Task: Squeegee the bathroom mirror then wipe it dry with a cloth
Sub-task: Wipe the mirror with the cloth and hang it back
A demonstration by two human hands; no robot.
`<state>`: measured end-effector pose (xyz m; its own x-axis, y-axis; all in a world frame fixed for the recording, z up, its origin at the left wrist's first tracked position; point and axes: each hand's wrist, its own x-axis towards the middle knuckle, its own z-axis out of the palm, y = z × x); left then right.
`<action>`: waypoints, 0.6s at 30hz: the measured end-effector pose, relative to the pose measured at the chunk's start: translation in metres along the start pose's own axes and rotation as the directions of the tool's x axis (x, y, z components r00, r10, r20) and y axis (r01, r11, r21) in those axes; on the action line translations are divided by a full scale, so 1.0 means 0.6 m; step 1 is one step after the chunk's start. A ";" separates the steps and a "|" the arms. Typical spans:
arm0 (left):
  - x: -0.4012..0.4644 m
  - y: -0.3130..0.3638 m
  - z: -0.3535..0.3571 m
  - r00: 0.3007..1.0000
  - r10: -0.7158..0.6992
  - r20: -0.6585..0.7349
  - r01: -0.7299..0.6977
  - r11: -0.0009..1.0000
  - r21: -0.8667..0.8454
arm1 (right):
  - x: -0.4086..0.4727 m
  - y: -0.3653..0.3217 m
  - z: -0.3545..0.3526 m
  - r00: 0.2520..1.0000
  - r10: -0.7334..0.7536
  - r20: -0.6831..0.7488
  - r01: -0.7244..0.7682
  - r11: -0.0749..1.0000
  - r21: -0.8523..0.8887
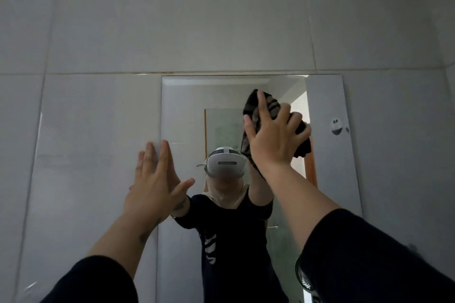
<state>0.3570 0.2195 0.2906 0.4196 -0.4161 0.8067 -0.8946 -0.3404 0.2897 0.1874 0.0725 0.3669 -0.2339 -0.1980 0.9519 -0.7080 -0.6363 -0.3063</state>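
Note:
The frameless rectangular mirror (327,179) hangs on a white tiled wall, filling the middle and lower right of the head view. My right hand (273,138) presses a dark striped cloth (268,106) flat against the glass in the mirror's upper middle, fingers spread over it. My left hand (157,179) is flat and empty, fingers together, resting at the mirror's left edge where glass meets tile. No squeegee is in view. The mirror shows a person with a white headset and dark top.
Large white wall tiles (221,19) surround the mirror above and on both sides. A small white hook-like fitting (336,126) shows in the mirror's right part. Reflected behind are a doorway and a glass panel.

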 end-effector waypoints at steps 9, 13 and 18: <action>-0.087 -0.048 0.019 0.996 -0.059 -0.064 0.063 0.996 0.058 | -0.086 -0.170 0.010 0.934 -0.353 0.051 0.349 0.934 0.074; -0.116 -0.070 0.050 0.992 -0.130 0.009 0.130 0.991 0.024 | -0.129 -0.190 0.015 0.895 -0.444 0.048 0.437 0.893 0.108; -0.111 -0.075 0.060 0.993 -0.118 -0.015 0.117 0.992 -0.043 | -0.170 -0.152 0.010 0.846 -0.524 0.096 0.518 0.851 0.082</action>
<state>0.3750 0.2322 0.2056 0.5199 -0.3606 0.7744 -0.8450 -0.3502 0.4041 0.2800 0.1462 0.2980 0.2369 0.0946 0.9669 -0.6693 -0.7055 0.2330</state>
